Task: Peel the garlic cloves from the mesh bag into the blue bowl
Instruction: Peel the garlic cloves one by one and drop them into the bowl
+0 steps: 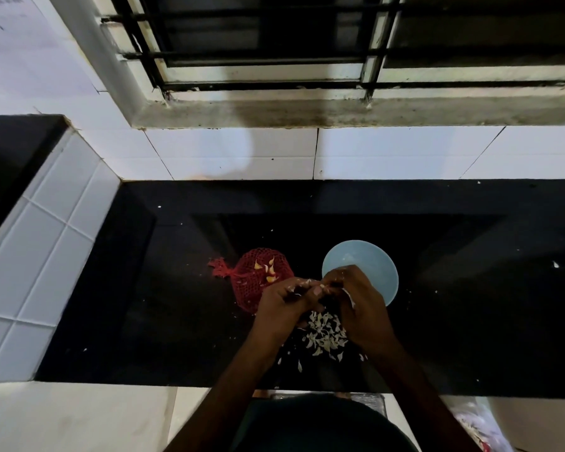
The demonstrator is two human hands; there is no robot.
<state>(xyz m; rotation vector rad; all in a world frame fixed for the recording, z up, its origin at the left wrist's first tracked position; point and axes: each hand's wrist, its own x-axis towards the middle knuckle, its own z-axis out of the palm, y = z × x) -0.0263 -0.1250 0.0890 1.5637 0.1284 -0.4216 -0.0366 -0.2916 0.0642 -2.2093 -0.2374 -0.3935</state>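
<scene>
Left hand (284, 309) and right hand (361, 301) pinch a garlic clove (322, 286) over peelings (323, 334) on black counter (177, 288) below barred window (242, 55).

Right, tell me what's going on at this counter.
A person is peeling garlic at the black stone counter. The left hand and right hand meet, fingers pinching what looks like a small garlic clove, above a pile of white papery garlic skins. The red mesh bag, a few cloves showing through it, lies to the left. The round light blue bowl sits just beyond the right hand; its contents are hard to make out.
</scene>
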